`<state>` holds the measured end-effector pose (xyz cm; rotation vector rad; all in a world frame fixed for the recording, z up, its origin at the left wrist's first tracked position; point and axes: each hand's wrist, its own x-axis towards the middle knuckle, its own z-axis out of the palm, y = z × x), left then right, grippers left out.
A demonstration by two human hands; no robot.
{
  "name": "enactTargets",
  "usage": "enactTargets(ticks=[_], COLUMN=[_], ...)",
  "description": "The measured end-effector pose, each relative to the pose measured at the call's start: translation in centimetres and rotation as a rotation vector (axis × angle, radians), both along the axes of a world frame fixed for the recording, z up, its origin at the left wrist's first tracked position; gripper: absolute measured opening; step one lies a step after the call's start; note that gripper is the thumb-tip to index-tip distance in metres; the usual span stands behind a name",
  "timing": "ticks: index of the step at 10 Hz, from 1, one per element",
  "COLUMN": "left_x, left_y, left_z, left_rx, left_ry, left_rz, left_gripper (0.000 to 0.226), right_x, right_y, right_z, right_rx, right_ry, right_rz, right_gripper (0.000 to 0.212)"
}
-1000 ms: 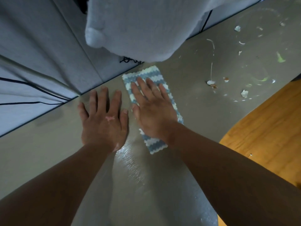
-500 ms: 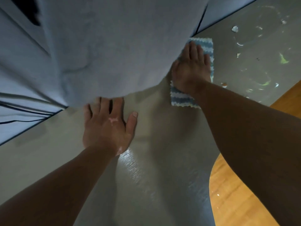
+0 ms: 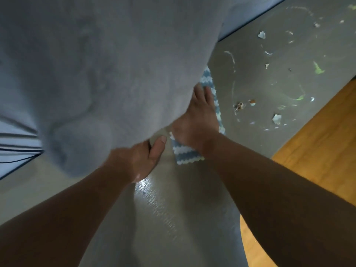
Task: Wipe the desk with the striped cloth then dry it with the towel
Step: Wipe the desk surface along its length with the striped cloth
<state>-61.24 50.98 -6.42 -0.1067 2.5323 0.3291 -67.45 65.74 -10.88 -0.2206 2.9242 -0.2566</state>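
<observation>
- The striped cloth [image 3: 185,155], a blue-and-white oblong, lies flat on the grey counter [image 3: 173,218]; its long axis runs from about 7 o'clock near the person to 1 o'clock at the far end, where it slips out of sight under a hanging pale grey towel [image 3: 107,70].
- The right hand [image 3: 196,122] rests palm down on the cloth's middle, fingers stretched toward 12 o'clock and close together; only the near end and a strip of the right edge of the cloth show around it.
- The left hand [image 3: 142,158] sits just beside the cloth at its 9 o'clock side; the thumb points toward 1 o'clock and nearly touches the cloth's near corner; the fingers are hidden by the towel, so whether they are spread or curled cannot be told.
- Crumbs and smears [image 3: 277,118] dot the counter at 3 o'clock of the cloth, apart from it; a wet sheen [image 3: 146,189] glints near the left wrist.
</observation>
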Motion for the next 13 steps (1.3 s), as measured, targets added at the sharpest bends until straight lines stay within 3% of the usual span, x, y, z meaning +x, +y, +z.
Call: enactTargets(ticks=[1,2,3,4,5,6,8,9,13], left_x=[-0.4,-0.1,0.4,-0.2,-0.3,-0.3,-0.3,-0.5,-0.6], left_y=[-0.5,-1.5,-1.6,-1.5,0.2,-0.2,-2.0,-2.1,-1.9], left_z=[-1.1,-2.7,-4.0,-3.1,-0.5,-2.4,-4.3,-4.8,-5.5], left_rx=[-0.191,-0.168,-0.167,-0.139,-0.134,-0.049,-0.111,-0.141,-0.154], left_ry=[0.207,0.165,0.355,0.259,0.199,0.150,0.353,0.402,0.429], left_rz=[-0.320,-0.258,-0.200,-0.146,-0.203,-0.178,-0.215,-0.235,-0.219], left_gripper=[0.084,0.074,0.082,0.073,0.078,0.064,0.081,0.082,0.083], right_x=[-4.4,-8.2,-10.9,-11.2,-8.7,-3.3,4.9,4.8,-1.8], right_y=[2.3,4.8,6.1,5.7,3.6,0.6,1.2,3.5,12.7], right_z=[-0.1,-0.7,-1.1,-1.1,-0.8,-1.0,-1.1,-1.2,-1.4], right_rx=[0.039,0.037,0.012,-0.002,-0.019,-0.065,-0.061,-0.048,0.027], right_ry=[0.047,0.065,0.041,0.035,0.029,0.076,0.095,0.106,0.075], right_rz=[-0.053,-0.219,-0.380,-0.460,-0.489,-0.364,-0.080,-0.027,-0.267], right_gripper=[0.075,0.074,0.071,0.072,0.073,0.072,0.069,0.070,0.068])
